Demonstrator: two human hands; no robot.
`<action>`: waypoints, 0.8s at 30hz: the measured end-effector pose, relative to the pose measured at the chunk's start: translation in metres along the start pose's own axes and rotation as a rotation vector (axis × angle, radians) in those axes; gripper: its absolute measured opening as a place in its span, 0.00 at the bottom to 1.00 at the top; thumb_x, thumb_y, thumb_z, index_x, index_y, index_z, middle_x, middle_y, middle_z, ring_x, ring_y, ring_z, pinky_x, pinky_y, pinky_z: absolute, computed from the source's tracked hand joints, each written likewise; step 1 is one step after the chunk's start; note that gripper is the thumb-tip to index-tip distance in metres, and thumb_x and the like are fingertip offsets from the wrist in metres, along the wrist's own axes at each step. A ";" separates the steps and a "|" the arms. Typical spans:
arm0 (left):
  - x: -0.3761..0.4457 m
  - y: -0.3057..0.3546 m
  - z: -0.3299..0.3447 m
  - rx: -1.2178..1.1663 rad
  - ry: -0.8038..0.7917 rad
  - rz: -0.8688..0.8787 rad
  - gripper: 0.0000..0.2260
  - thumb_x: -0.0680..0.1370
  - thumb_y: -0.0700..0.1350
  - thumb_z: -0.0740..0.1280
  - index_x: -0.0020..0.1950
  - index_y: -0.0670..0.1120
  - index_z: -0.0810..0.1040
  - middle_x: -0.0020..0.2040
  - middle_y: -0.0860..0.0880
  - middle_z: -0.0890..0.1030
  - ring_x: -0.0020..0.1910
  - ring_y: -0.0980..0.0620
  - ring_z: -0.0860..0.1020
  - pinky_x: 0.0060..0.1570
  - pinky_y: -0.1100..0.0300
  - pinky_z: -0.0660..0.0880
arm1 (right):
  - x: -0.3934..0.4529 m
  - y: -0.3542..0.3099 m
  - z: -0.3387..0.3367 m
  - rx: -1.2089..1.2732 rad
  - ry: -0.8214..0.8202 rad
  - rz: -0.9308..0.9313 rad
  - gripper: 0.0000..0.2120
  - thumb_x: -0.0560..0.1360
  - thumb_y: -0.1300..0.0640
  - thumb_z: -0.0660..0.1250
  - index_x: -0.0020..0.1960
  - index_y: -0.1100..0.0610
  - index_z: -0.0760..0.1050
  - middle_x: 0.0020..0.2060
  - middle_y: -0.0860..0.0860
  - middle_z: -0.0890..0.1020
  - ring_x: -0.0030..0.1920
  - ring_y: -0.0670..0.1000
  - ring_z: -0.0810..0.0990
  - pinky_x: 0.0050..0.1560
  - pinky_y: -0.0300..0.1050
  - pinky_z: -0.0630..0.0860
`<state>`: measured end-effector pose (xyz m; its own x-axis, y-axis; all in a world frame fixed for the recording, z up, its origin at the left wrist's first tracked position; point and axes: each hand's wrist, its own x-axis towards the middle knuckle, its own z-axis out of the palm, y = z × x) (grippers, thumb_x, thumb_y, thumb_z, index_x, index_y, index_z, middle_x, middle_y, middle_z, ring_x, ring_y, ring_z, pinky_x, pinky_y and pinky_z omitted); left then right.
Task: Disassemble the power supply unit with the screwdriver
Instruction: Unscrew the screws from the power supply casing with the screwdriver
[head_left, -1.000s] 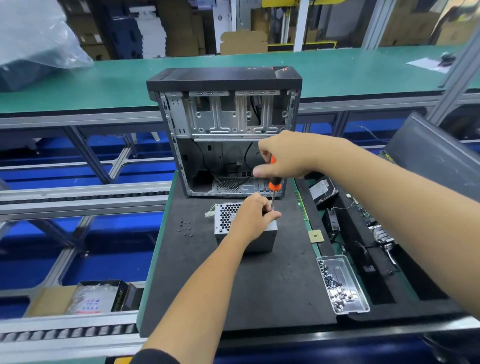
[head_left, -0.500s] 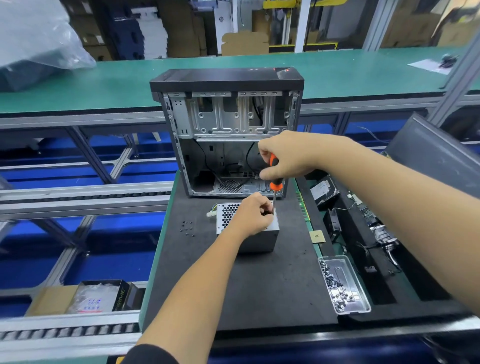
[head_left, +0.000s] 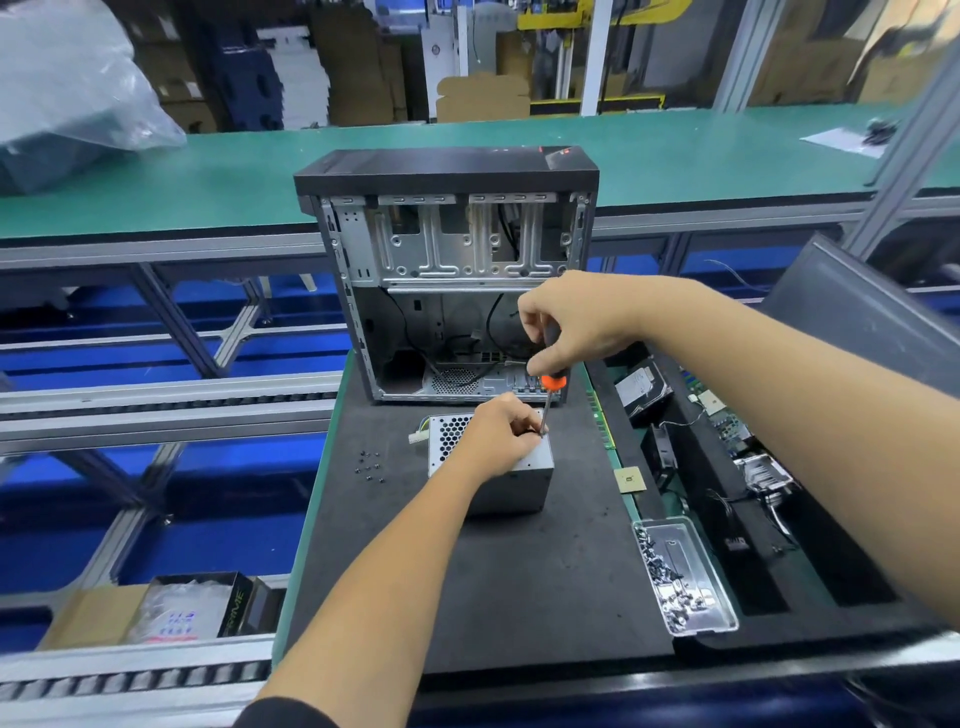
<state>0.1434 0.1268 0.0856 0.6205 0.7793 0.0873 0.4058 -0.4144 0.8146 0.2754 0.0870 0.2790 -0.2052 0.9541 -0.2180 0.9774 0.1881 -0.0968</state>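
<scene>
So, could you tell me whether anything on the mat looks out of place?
Only the loose screws, scattered on the black mat left of the power supply unit, rather than in the clear tray that holds other screws.

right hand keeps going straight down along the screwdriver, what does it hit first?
Probably the left hand, whose fingers sit at the screwdriver tip, directly under the right hand. Just beneath them is the top of the grey power supply. Depth is hard to judge in this one view.

right hand (head_left: 574, 325) holds the screwdriver (head_left: 549, 384) upright on the psu (head_left: 498, 470); left hand (head_left: 501, 434) pinches its shaft.
</scene>
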 end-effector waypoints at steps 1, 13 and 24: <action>0.000 0.000 0.000 0.000 0.000 -0.001 0.08 0.72 0.36 0.69 0.39 0.49 0.81 0.40 0.51 0.73 0.34 0.55 0.72 0.38 0.64 0.71 | 0.001 0.000 0.001 -0.062 0.006 0.047 0.16 0.76 0.42 0.65 0.46 0.56 0.72 0.39 0.49 0.79 0.41 0.52 0.79 0.37 0.45 0.69; 0.001 0.001 0.008 0.161 -0.001 0.033 0.02 0.74 0.35 0.66 0.42 0.41 0.77 0.42 0.49 0.71 0.37 0.53 0.70 0.42 0.57 0.74 | 0.002 -0.009 -0.003 0.024 0.003 -0.085 0.09 0.70 0.59 0.69 0.47 0.52 0.72 0.40 0.46 0.77 0.39 0.47 0.74 0.40 0.45 0.73; 0.000 0.006 0.001 0.193 -0.084 0.062 0.01 0.74 0.34 0.63 0.43 0.36 0.73 0.44 0.44 0.71 0.39 0.50 0.69 0.41 0.61 0.67 | 0.006 -0.016 -0.005 -0.034 -0.028 -0.106 0.10 0.73 0.58 0.69 0.50 0.52 0.70 0.39 0.43 0.74 0.38 0.44 0.71 0.35 0.42 0.67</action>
<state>0.1469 0.1240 0.0896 0.6988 0.7110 0.0786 0.4812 -0.5485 0.6838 0.2584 0.0909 0.2836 -0.3086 0.9216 -0.2355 0.9511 0.2960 -0.0881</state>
